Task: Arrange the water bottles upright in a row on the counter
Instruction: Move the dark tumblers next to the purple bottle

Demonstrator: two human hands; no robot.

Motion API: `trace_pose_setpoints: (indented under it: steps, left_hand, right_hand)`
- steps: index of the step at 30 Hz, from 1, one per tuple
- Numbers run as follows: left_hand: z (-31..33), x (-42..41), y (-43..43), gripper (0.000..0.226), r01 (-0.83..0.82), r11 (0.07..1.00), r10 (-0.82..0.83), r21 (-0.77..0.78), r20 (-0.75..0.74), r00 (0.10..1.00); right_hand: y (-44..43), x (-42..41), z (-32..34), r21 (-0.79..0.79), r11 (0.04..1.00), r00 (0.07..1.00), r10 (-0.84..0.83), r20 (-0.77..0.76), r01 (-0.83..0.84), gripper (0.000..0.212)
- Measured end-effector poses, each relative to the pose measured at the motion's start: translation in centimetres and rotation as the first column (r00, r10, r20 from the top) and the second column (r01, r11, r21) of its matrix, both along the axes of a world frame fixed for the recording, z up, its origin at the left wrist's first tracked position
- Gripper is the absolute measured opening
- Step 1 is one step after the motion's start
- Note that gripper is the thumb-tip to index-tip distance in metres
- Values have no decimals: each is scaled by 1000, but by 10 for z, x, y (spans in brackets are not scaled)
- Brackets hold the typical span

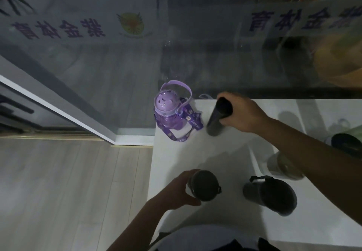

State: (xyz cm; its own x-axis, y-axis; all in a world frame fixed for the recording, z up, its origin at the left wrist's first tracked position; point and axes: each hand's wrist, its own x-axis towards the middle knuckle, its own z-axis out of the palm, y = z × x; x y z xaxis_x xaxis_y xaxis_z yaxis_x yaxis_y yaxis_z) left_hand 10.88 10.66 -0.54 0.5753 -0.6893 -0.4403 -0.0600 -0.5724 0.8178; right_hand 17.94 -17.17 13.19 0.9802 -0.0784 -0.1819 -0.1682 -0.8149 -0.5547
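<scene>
Nearest in, at 6 o'clock, a squat dark bottle (203, 185) was held in the curled fingers of the left hand (176, 190) at the counter (215, 152) edge. By size after that: a grey loop-handled bottle (272, 194) was stood at 4, a purple cat-lid bottle (168, 113) at 11, and a slim black flask (217, 117) was gripped near its top by the right hand (242, 113) at 1. The flask should probably be planted flat just beside the purple one before it's released.

Dim, grainy; glass reflections, soft shadows, wide-angle edge warp.
</scene>
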Motion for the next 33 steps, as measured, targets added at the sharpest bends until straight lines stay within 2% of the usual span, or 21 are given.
trace_pose_setpoints:
  steps: [8, 13, 19, 28, 33]
  left_hand:
    - [-2, -2, -3, 73, -45, 999, 47, -29, 94, 994]
    - [-8, -2, -1, 74, -46, 998, 50, -34, 100, 994]
    - [-4, 1, -4, 70, -20, 998, 25, -52, 98, 995]
    - [8, 10, -7, 71, 28, 996, -22, -79, 75, 997]
    - [16, 8, -7, 75, 29, 992, -21, -119, 72, 997]
  right_hand:
    - [14, 66, -10, -8, 1000, 1000, 9, -9, -9, 52]
    - [18, 80, -15, 1, 1000, 1000, -15, -20, 15, 61]
    - [13, 79, -15, -8, 998, 997, -58, -52, 58, 83]
    - [19, 68, -15, 35, 997, 996, -73, -60, 75, 80]
    - [14, 49, -8, 108, 987, 992, -114, -47, 119, 100]
